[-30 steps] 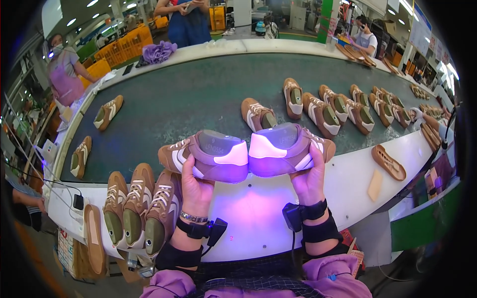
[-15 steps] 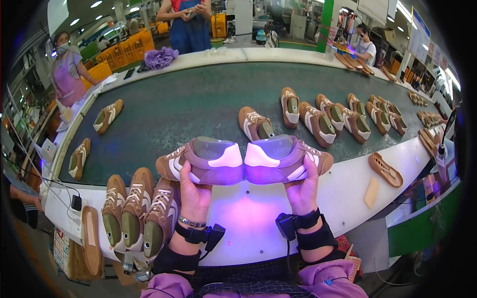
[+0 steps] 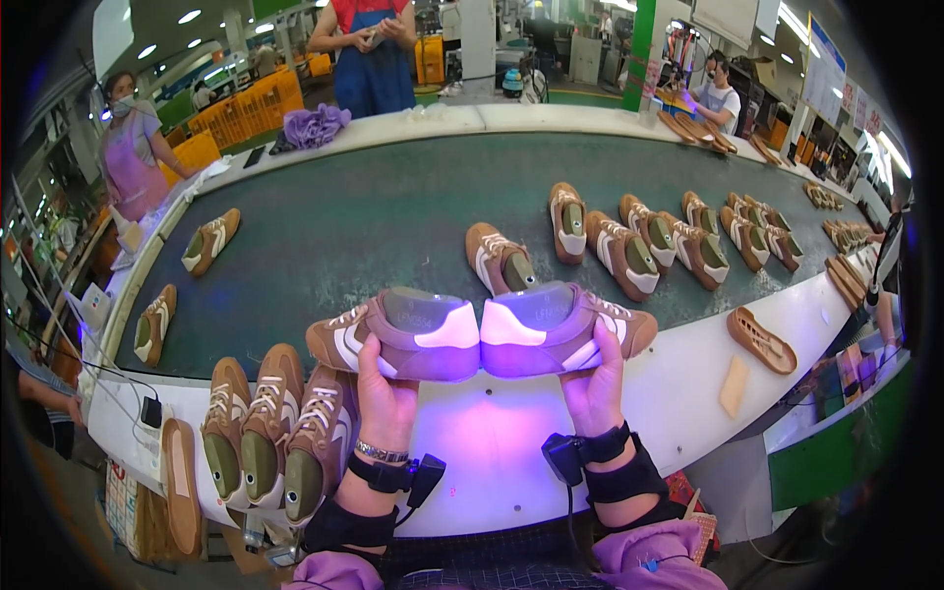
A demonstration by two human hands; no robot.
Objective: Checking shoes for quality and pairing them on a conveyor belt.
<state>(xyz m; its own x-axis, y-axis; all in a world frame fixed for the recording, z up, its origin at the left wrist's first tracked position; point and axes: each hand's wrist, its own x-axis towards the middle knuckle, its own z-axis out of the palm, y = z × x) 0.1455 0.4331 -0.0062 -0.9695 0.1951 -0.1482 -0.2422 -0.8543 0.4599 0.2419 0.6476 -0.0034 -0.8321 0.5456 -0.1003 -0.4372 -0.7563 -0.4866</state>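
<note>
Sneakers (image 3: 398, 344), a brown pair with white stripes and pale heel patches, are held up heel to heel, apparently touching, where a white counter (image 3: 649, 388) borders a dark green work surface (image 3: 324, 206). From where I stand, the left hand (image 3: 388, 405) grips one and the right hand (image 3: 594, 393) the other, each thumb upright against a shoe's side and the fingers tucked mostly out of sight beneath. Grey-green lasts (image 3: 423, 310) fill both shoes, and violet light washes over the lower sides. Taking that pair as the dial's centre, with straight ahead as twelve, three similar laced sneakers (image 3: 265, 423) lean side by side at eight o'clock, with a loose tan outsole (image 3: 181, 487) just beyond. A cluster of brown sneakers (image 3: 678, 246) spreads around two o'clock, another outsole (image 3: 762, 341) lies at three, and a crumpled purple cloth (image 3: 315, 127) sits at eleven.
</note>
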